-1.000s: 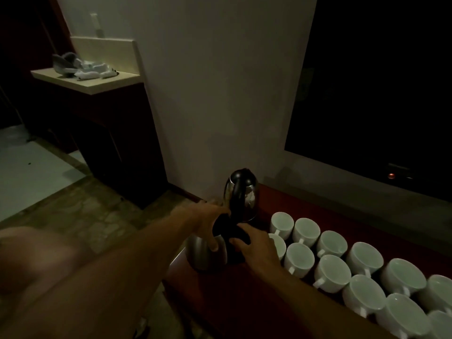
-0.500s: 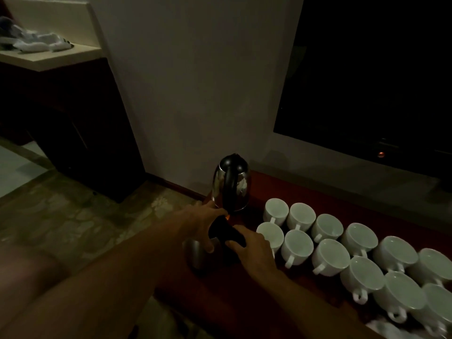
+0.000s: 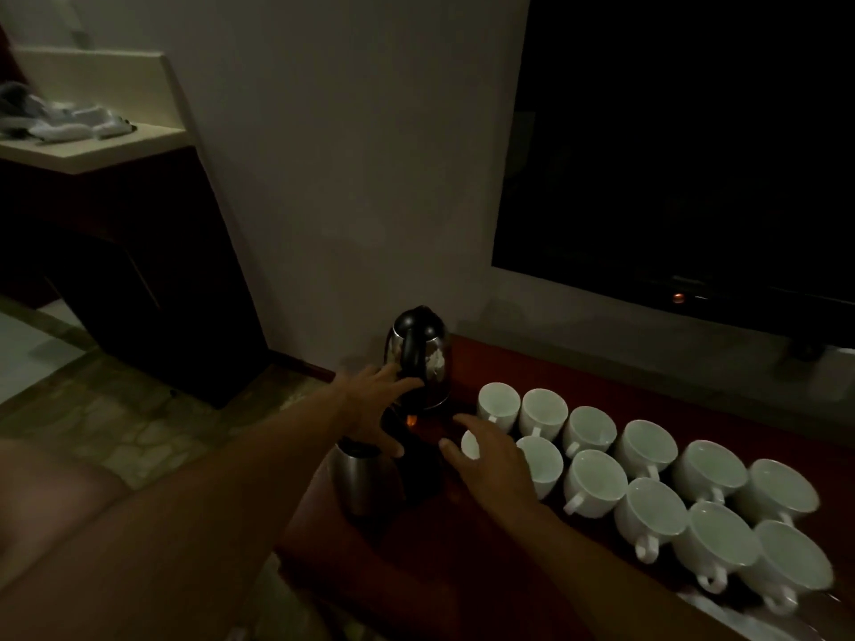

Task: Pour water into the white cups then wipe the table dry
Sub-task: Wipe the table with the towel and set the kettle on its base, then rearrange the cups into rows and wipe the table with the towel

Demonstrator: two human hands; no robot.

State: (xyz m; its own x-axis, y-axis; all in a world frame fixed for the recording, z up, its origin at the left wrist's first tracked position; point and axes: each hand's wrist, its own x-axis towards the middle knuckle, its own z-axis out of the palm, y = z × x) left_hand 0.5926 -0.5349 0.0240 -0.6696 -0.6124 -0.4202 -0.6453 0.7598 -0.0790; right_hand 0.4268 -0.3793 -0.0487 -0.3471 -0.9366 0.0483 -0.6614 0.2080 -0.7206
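We are at the start of the pouring step: our left hand (image 3: 370,404) reaches with fingers spread, fingertips at the handle of the kettle (image 3: 418,356), holding nothing, and next we judge it must close round that handle and lift. Our right hand (image 3: 490,460), also spread and empty, hovers over the nearest cups (image 3: 597,460), which run off to its right.

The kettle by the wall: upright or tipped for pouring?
Upright. The kettle stands by the wall, lid on top; the left hand reaches its handle with fingers spread, and no water is pouring into the cups.
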